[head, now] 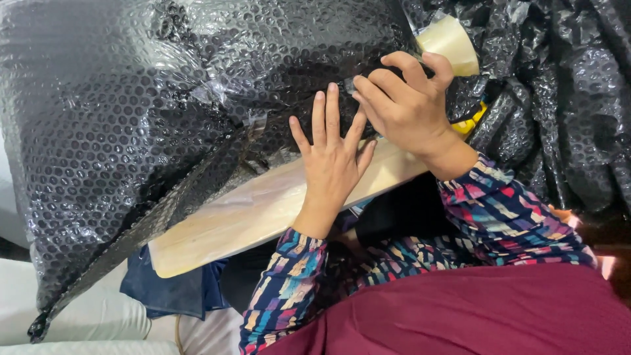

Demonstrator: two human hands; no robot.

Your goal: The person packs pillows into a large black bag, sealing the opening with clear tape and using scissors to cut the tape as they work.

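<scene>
Maroon lap [460, 315], left hand [332, 158] flat on black bubble wrap [131, 118], right hand [407, 105] gripping tape roll [453, 43]

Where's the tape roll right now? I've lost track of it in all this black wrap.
In the head view the tape roll sits at upper right, held by the right hand against the bubble wrap.

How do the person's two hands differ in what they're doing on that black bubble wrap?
The left hand lies flat with fingers spread, pressing the black bubble wrap against the pale wooden board. The right hand is curled, fingertips pinching at the wrap beside a roll of clear tape. The left hand holds nothing; whether the right grips tape is unclear. Both wear the same patterned sleeves and touch the wrap.
</scene>
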